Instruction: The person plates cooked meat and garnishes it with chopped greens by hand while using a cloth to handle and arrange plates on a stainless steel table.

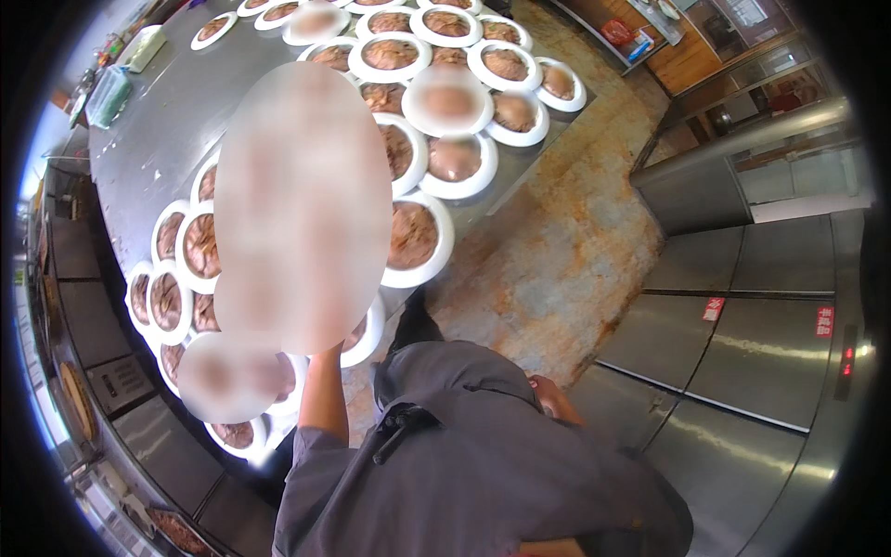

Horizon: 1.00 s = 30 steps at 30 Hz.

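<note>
My left forearm (324,393) reaches forward over a stainless-steel table (170,111); a large blurred patch hides the hand and whatever it touches. My right hand (547,398) hangs low beside my dark apron, partly covered by it, and its fingers cannot be made out. Many white round dishes of brown sliced food, apparently meat, stand close together, some overlapping or stacked. One dish (445,240) sits just right of the blurred patch, and another (166,301) stands to its left. Smaller blurs cover parts of several dishes.
Clear plastic containers (109,97) stand at the table's far left. Right of the table runs a stained floor (536,257), bordered by steel cabinet doors (759,355). A metal-fronted counter (167,438) lies at the lower left. A red bag (617,32) rests on a far shelf.
</note>
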{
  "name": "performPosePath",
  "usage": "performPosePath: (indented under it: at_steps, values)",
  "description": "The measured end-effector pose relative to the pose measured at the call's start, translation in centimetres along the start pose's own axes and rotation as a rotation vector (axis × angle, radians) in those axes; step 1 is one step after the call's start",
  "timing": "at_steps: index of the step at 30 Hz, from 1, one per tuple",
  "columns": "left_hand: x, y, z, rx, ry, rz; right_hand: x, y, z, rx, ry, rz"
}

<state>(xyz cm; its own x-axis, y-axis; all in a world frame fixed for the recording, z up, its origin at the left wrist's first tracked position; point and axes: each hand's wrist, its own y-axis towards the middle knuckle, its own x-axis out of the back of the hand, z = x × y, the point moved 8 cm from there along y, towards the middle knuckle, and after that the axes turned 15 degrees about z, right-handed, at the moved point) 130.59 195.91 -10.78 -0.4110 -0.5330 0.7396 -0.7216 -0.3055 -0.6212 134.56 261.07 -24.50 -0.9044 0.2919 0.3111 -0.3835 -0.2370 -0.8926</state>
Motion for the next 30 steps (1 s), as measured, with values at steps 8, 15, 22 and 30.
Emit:
performPosePath:
  at_steps: [8, 15, 22, 30]
  values:
    - [11.5, 8.9, -17.7, -0.054, -0.145, -0.051, 18.3, 5.8, 3.6, 0.19, 0.51, -0.252]
    - [13.0, 17.2, -22.6, 0.101, -0.028, -0.141, 27.7, 11.7, 0.4, 0.176, 0.456, -0.129]
    - [15.9, 26.7, -37.7, 0.117, -0.128, -0.035, 39.8, 18.2, -12.7, 0.08, 0.396, -0.201]
    - [18.1, 31.3, -47.5, 0.072, -0.125, -0.05, 52.7, 19.0, -17.5, 0.119, 1.043, -0.303]
